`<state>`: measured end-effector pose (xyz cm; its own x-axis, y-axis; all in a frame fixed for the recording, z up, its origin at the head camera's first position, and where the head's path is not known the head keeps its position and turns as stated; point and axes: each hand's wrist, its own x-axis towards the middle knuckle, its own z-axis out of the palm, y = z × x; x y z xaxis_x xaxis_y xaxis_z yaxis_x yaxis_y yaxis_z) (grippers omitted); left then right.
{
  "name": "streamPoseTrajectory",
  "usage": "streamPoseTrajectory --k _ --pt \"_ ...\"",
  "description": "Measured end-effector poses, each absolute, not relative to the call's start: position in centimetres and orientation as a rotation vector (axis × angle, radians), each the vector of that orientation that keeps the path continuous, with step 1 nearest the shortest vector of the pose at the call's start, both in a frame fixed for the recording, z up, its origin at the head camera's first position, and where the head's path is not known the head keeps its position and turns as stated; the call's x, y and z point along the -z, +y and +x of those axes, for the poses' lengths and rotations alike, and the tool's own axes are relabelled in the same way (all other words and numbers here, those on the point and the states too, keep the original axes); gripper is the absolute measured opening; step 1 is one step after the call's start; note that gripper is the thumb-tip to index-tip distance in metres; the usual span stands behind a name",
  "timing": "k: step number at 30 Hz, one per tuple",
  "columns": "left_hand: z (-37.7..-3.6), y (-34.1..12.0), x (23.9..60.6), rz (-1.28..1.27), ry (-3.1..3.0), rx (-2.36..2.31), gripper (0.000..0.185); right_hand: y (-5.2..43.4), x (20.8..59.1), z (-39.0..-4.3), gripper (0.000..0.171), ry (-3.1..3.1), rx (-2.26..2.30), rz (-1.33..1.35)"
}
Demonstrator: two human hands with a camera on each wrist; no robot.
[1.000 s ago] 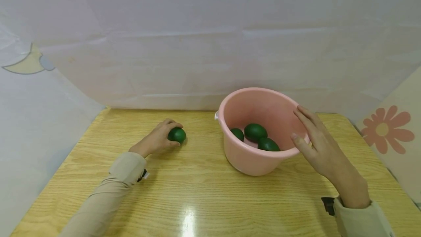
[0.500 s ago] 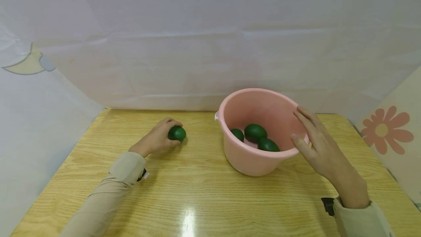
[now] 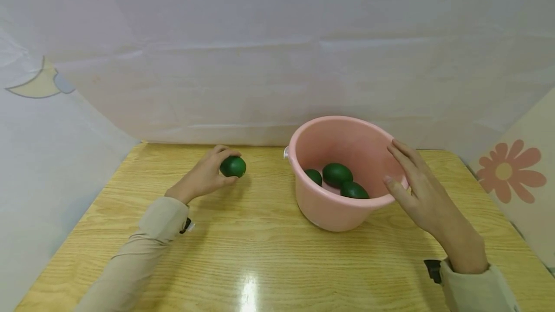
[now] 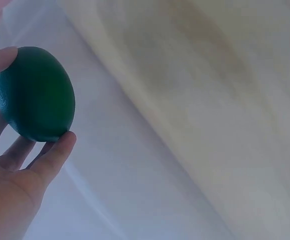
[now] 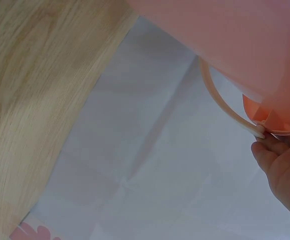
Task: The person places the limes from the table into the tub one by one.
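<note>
My left hand point(image 3: 205, 172) grips a dark green avocado point(image 3: 232, 166) between thumb and fingers, left of the bucket. A shadow below suggests it is slightly above the table. In the left wrist view the avocado point(image 4: 35, 95) looks smooth and oval, with fingertips on its sides. The pink bucket point(image 3: 334, 215) stands upright on the table, with three more avocados point(image 3: 337, 174) at its bottom, one partly hidden by the near rim. My right hand point(image 3: 427, 201) rests on the bucket's right rim with mostly straight fingers, near the handle's attachment point(image 5: 259, 131) in the right wrist view.
The wooden table point(image 3: 260, 264) ends at the back against a pale sheet point(image 3: 225, 85). Printed sheets also hang at both sides, a flower point(image 3: 504, 171) on the right one. The bucket's pale curved handle point(image 5: 220, 100) hangs at its side.
My left hand has moved slightly away from me, raising the avocado a little off the table. The right hand and the bucket have stayed in place.
</note>
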<state>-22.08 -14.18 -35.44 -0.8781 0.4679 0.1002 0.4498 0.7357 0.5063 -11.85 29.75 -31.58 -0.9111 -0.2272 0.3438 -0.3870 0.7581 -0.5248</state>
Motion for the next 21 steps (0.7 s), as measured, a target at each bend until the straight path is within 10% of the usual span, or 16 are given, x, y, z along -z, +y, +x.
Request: streamPoseTrajectory --k 21 --pt "-20.8 -11.5 30.3 1.021 2.978 -0.973 0.059 29.7 31.6 -11.9 0.064 -2.686 -0.89 0.49"
